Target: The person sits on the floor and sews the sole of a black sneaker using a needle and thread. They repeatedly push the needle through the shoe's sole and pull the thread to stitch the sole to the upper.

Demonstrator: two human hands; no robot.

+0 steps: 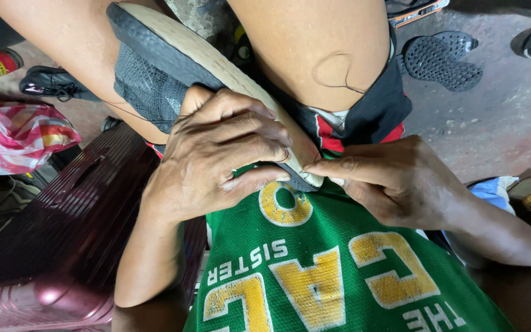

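Both hands meet at the shoe's (173, 58) near tip; its long axis runs far-left. Left hand (216, 154) wraps it closed, right hand (394, 181) pinches the sole edge.

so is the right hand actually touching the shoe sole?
Touching. Head view: right hand fingertips press the shoe sole edge at its near end, beside the left hand gripping it.

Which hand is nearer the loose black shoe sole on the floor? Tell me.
The right hand. It pinches the end of the grey shoe, below the black sole lying at upper right. The left hand grips the shoe farther left.
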